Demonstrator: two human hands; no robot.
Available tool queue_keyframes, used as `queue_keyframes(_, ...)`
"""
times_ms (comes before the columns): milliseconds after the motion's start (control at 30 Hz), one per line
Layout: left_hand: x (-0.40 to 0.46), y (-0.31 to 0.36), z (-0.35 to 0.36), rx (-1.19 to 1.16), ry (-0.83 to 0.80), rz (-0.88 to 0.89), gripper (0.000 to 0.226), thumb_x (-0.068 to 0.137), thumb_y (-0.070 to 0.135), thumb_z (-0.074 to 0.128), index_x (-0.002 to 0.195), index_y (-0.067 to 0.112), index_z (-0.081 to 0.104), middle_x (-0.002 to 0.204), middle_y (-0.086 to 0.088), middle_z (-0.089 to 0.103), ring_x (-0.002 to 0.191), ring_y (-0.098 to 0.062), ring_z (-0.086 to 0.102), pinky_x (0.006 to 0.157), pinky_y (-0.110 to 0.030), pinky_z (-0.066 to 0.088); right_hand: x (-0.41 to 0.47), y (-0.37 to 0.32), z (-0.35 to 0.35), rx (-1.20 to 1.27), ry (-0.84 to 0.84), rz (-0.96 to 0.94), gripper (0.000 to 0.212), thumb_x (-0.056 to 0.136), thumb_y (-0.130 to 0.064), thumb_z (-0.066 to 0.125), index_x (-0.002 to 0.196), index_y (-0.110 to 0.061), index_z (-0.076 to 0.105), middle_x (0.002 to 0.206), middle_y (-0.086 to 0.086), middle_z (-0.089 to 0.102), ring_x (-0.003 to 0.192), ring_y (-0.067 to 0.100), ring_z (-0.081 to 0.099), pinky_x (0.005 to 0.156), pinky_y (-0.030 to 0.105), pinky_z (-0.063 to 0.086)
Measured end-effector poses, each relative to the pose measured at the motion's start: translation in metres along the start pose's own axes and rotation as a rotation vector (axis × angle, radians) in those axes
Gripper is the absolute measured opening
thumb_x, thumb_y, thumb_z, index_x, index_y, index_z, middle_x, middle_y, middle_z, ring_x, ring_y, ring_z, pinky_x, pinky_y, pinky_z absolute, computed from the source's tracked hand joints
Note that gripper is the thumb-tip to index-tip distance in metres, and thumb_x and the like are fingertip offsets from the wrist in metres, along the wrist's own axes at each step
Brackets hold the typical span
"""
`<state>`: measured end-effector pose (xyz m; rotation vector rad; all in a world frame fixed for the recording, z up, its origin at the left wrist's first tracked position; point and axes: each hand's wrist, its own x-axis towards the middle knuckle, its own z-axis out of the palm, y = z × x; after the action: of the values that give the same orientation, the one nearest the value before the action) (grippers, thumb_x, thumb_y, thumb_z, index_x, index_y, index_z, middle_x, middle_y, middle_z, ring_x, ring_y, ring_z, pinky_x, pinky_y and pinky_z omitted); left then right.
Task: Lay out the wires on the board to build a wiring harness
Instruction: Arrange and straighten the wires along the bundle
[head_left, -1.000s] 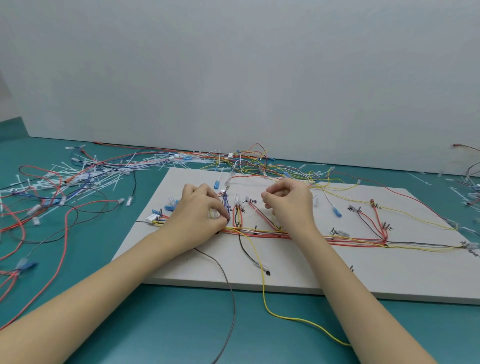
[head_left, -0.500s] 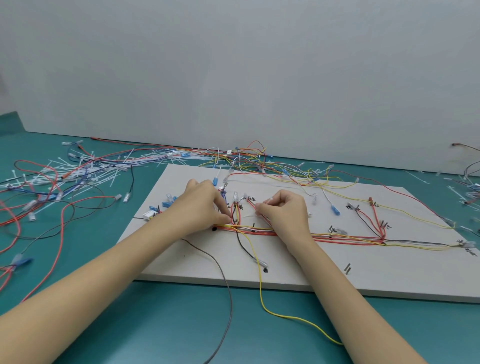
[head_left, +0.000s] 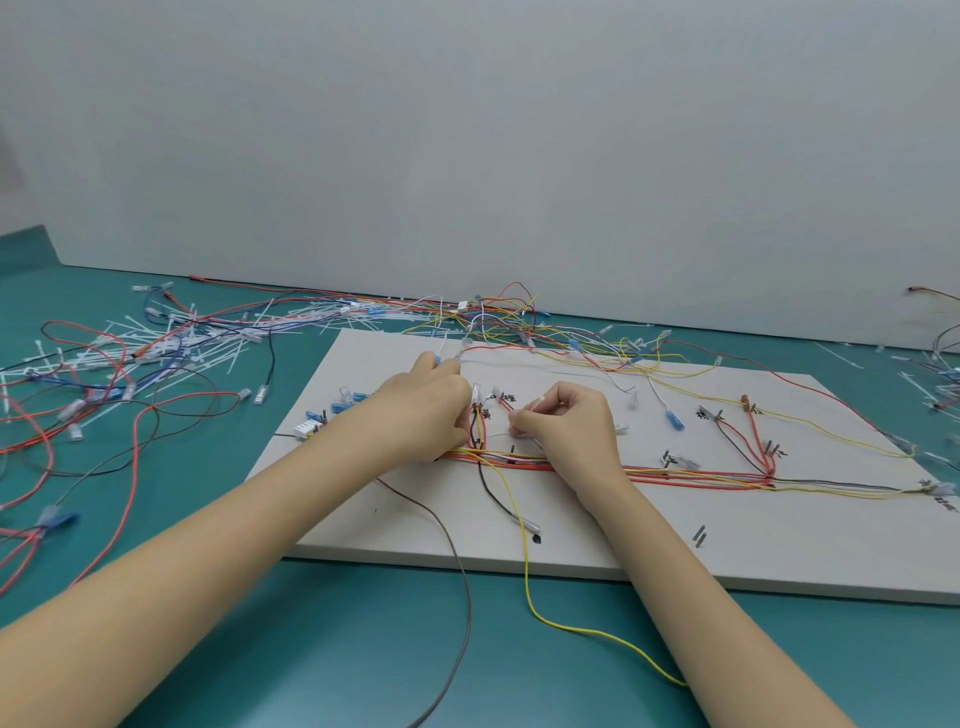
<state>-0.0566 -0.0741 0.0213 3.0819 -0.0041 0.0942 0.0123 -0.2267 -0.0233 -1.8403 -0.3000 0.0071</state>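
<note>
1. Nearest the camera, both forearms enter from the bottom edge, their elbows cut off. A grey wire (head_left: 457, 597) and a yellow wire (head_left: 524, 525) trail off the front edge of the board onto the teal worktop (head_left: 322, 649); the grey one leaves the frame at the bottom, and the yellow one disappears behind the right forearm.
2. The white board (head_left: 675, 551) lies flat on the worktop; its right end is cut off by the frame edge.
3. A wire bundle (head_left: 691, 475) of red, yellow and black strands runs left to right along the board, passing under both wrists, so its stretch there is hidden.
4. The left hand (head_left: 421, 410) rests on the board at the bundle's left part, fingers curled down at the wires; whether they actually grip a strand cannot be told, since the fingertips are hidden behind the knuckles.
5. The right hand (head_left: 569, 423) sits just beside it, thumb and forefinger pinching a thin pale strand (head_left: 501, 436), too faint to identify.
6. Small black handwritten marks beside the pegs are too small to read.
7. Farther back, loose wires (head_left: 519, 322) tangle along the board's far edge.
8. Far left, a pile of white cable ties (head_left: 171, 353) mingles with more wires, running past the frame's left edge.
</note>
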Motion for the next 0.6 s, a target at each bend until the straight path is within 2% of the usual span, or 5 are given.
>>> queue_keyframes(233, 0.010, -0.001, -0.005, 0.125, -0.165, 0.015, 0.015, 0.091, 0.030, 0.052, 0.082, 0.019, 0.047, 0.109, -0.006, 0.042, 0.108, -0.025, 0.035, 0.074, -0.036, 0.038, -0.002, -0.002, 0.000, -0.018, -0.008, -0.003, 0.024, 0.062, -0.007, 0.071, 0.056, -0.020, 0.052, 0.067, 0.004, 0.072, 0.074, 0.030, 0.072, 0.081, 0.053, 0.055)
queue_keyframes(333, 0.013, -0.005, -0.003, 0.039, -0.221, -0.014, 0.021, 0.091, 0.032, 0.054, 0.089, 0.011, 0.057, 0.106, -0.003, 0.037, 0.107, -0.023, 0.031, 0.084, -0.039, 0.042, -0.002, -0.002, 0.000, -0.025, -0.015, -0.010, 0.025, 0.063, -0.007, 0.071, 0.057, -0.020, 0.051, 0.068, 0.004, 0.072, 0.074, 0.029, 0.072, 0.081, 0.053, 0.055)
queue_keyframes(433, 0.013, -0.010, -0.001, -0.057, -0.207, -0.014, 0.020, 0.089, 0.029, 0.057, 0.093, 0.011, 0.066, 0.103, -0.003, 0.040, 0.104, -0.024, 0.038, 0.091, -0.040, 0.044, -0.002, -0.001, 0.000, -0.032, -0.022, -0.010, 0.026, 0.066, -0.005, 0.072, 0.058, -0.019, 0.051, 0.067, 0.004, 0.072, 0.072, 0.027, 0.073, 0.081, 0.053, 0.055)
queue_keyframes(533, 0.011, -0.016, 0.001, -0.195, -0.136, -0.017, 0.013, 0.086, 0.027, 0.068, 0.086, 0.014, 0.071, 0.102, -0.005, 0.056, 0.087, -0.019, 0.054, 0.079, -0.032, 0.048, -0.002, -0.001, 0.001, -0.044, -0.019, -0.012, 0.026, 0.066, -0.006, 0.072, 0.058, -0.019, 0.051, 0.066, 0.003, 0.072, 0.071, 0.025, 0.073, 0.081, 0.052, 0.055)
queue_keyframes(600, 0.009, -0.018, 0.001, -0.274, -0.106, -0.028, 0.009, 0.083, 0.029, 0.074, 0.080, 0.021, 0.071, 0.097, -0.003, 0.062, 0.078, -0.013, 0.055, 0.072, -0.028, 0.048, -0.003, -0.001, 0.001, -0.054, -0.018, -0.014, 0.026, 0.066, -0.006, 0.072, 0.058, -0.020, 0.051, 0.066, 0.003, 0.072, 0.071, 0.024, 0.073, 0.081, 0.052, 0.055)
